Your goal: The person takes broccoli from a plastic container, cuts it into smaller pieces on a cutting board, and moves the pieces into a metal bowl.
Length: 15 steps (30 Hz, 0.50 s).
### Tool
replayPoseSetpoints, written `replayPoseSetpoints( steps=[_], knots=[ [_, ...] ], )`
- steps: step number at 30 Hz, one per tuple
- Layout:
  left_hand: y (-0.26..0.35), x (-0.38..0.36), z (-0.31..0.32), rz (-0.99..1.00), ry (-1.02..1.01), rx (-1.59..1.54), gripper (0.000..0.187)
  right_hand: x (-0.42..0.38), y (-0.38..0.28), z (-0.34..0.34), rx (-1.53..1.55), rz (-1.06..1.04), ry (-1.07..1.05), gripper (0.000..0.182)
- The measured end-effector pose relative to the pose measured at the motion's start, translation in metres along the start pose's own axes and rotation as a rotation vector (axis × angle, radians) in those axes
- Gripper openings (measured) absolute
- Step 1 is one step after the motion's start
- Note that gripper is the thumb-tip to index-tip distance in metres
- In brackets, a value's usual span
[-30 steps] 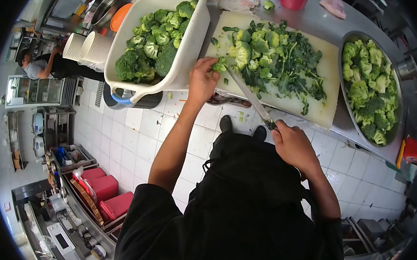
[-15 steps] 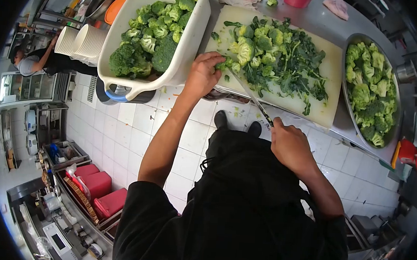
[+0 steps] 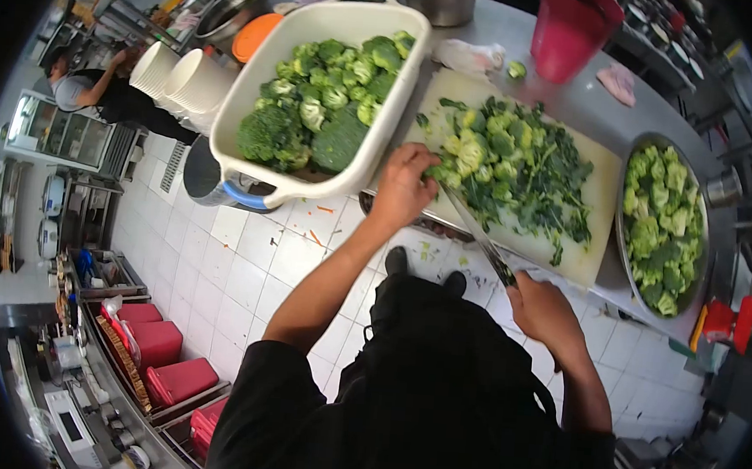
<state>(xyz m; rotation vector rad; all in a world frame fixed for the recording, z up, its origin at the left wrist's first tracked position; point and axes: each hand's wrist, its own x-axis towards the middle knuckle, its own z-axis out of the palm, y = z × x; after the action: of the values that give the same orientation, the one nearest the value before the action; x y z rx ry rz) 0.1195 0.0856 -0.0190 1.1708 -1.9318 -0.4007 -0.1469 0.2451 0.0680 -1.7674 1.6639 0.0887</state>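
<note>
At the near left corner of the cutting board [image 3: 585,260], my left hand [image 3: 405,187] pinches a small broccoli floret [image 3: 444,174]. My right hand [image 3: 550,311] is wrapped round the dark handle of a knife [image 3: 479,233]. Its blade slants up and left over the board's near edge, with the tip close to the floret. Whether the blade touches the floret is hard to tell. Broccoli florets [image 3: 471,152] and a heap of chopped leaves [image 3: 553,173] lie on the board.
A white tub [image 3: 415,76] of broccoli stands left of the board. On the right sits an oval metal bowl [image 3: 707,245] of florets. Behind are a pink bucket [image 3: 573,35] and cloths [image 3: 469,56]. Another person [image 3: 98,89] stands far left, beside stacked white containers [image 3: 197,80].
The view has tilted, so the board, tub and bowl appear lower, and more of the pink bucket shows. My hands keep the floret and knife at the same corner of the board.
</note>
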Motion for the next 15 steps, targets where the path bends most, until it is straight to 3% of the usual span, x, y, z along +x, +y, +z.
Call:
replayPoseSetpoints(
  steps=[5,7,11,13,15],
  knots=[
    [0.064,0.039,-0.060,0.149,0.148,0.017,0.031,-0.028,-0.014,-0.023,0.153,0.094,-0.045,0.026],
    [0.056,0.069,-0.086,0.247,0.240,0.067,0.030,-0.031,-0.013,-0.026,0.274,0.088,-0.033,0.027],
    [0.027,0.129,-0.133,0.116,0.259,0.230,0.037,-0.034,-0.001,-0.027,0.425,0.101,0.092,0.025],
    [0.015,0.148,-0.127,0.241,0.329,0.429,0.042,-0.037,0.012,-0.024,0.472,0.133,0.134,0.025],
    [0.026,0.155,-0.099,0.095,0.143,0.090,0.043,-0.041,0.018,-0.024,0.547,0.189,0.163,0.025]
  ],
)
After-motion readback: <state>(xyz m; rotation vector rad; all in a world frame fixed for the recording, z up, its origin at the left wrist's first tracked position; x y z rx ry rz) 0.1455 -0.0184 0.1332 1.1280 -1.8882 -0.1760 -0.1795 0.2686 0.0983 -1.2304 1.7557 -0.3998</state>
